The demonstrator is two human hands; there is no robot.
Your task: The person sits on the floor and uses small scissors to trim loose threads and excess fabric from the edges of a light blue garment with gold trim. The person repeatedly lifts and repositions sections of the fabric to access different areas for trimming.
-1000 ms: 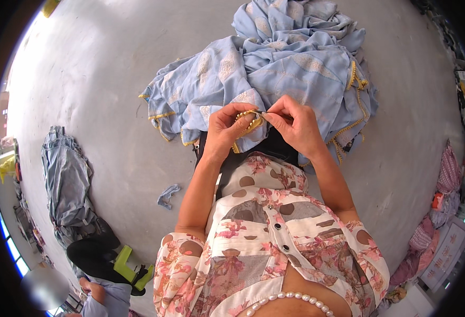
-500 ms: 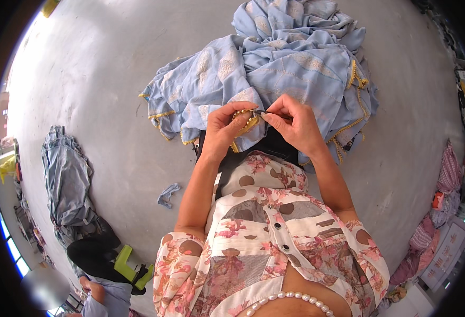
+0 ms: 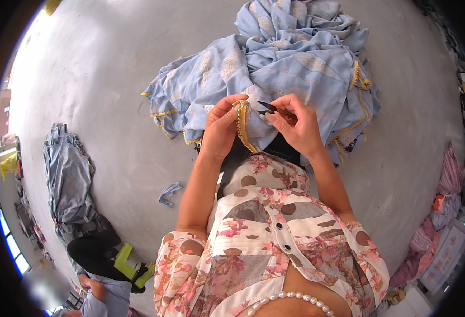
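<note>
A large light-blue cloth (image 3: 290,68) with pale woven patches is bunched over my lap and the floor ahead. Between its thumb and fingers, my left hand (image 3: 223,126) pinches a yellow beaded trim (image 3: 241,127) on the cloth's edge, and the trim hangs down in a curve. My right hand (image 3: 300,124) is closed around small dark thread snips (image 3: 268,108). Their blades look parted and point left toward the trim, a little apart from it. The grip of the snips is partly hidden by my fingers.
A small blue-grey scrap (image 3: 169,194) lies on the grey floor (image 3: 132,142) to my left. Farther left another person sits with grey-blue cloth (image 3: 69,179) near a bright green object (image 3: 129,264). Pink fabric heaps (image 3: 422,235) and boxes line the right edge.
The snips have drawn back from the trim, and their blades now show parted. The trim in my left hand has turned from a gathered loop to a strip hanging downward.
</note>
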